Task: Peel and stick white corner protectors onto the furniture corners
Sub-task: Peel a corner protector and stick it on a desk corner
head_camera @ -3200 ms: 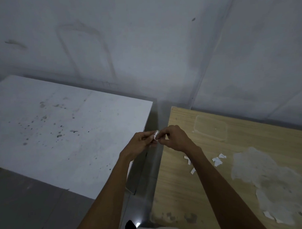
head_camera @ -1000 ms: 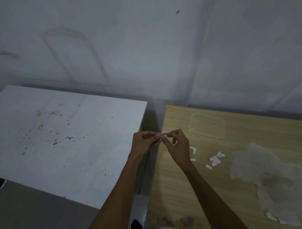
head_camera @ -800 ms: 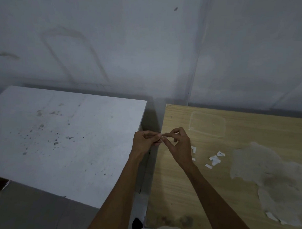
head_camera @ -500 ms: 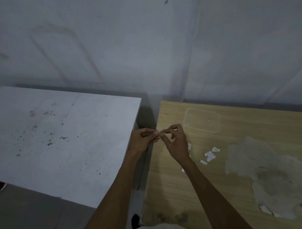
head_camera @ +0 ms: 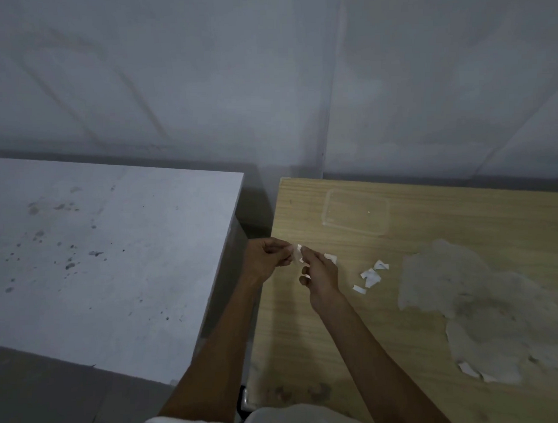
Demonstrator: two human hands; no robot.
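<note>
My left hand (head_camera: 266, 259) pinches a small clear corner protector (head_camera: 292, 254) above the gap between the two tables. My right hand (head_camera: 317, 271) pinches a thin white backing strip (head_camera: 299, 253) right beside it, its other fingers curled. The strip stands partly lifted from the protector. The wooden table (head_camera: 417, 301) lies to the right and the white table (head_camera: 99, 265) to the left. Several small white backing scraps (head_camera: 370, 276) lie on the wooden table just right of my right hand.
A clear plastic lid or tray (head_camera: 357, 213) lies flat at the wooden table's back. A worn pale patch (head_camera: 464, 293) covers the wood on the right. The white table's top is spotted with dark specks. Grey walls stand behind both tables.
The hands have drawn slightly apart and the white strip now shows between the fingertips. The view has shifted a little to the right and down.
</note>
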